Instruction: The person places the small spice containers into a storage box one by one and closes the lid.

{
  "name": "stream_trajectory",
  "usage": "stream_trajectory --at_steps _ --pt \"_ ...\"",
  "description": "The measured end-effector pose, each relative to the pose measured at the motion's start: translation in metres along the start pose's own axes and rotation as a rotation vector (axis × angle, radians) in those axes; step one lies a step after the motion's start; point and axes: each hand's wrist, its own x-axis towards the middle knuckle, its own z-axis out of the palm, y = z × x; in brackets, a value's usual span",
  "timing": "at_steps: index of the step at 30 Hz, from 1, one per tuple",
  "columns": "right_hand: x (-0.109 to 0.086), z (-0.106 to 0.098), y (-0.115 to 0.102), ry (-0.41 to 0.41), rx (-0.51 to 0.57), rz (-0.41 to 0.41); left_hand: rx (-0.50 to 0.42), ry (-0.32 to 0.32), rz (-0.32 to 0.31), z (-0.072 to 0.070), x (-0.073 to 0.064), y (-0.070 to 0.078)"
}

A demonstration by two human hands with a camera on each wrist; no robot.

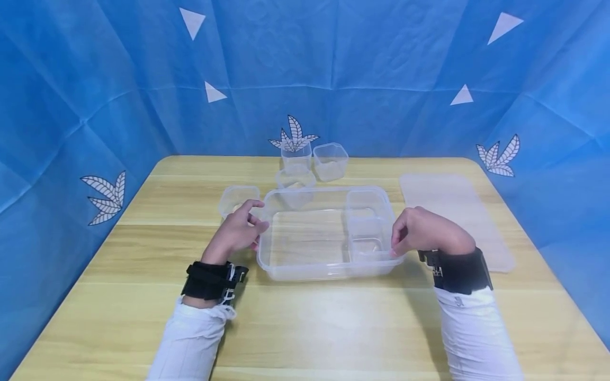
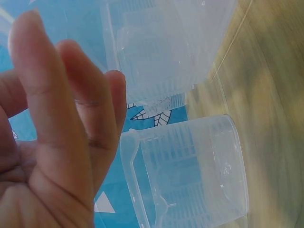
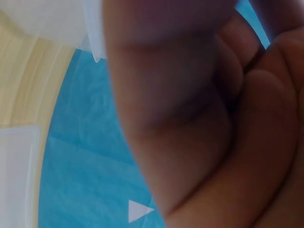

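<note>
The large, clear, rectangular plastic box (image 1: 305, 272) lies between the left hand (image 1: 235, 228), loosely spread, and the right hand (image 1: 426, 230), curled at its rim; whether pinching, I cannot tell. It should prove light, slick, springy; take opposite rims. Inside, by the right hand: a squarish clear plastic cup (image 1: 368, 234).

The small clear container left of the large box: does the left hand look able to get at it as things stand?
Probably yes: the left hand appears to hold nothing and is close beside the small clear container, with nothing visibly between them.
</note>
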Motion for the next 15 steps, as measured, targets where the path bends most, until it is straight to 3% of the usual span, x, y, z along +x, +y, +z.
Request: stream_trajectory --at_steps 15 --pt "-0.0001 0.0001 -0.0014 -0.007 0.003 0.026 0.01 0.004 -0.002 0.0 0.0002 0.0024"
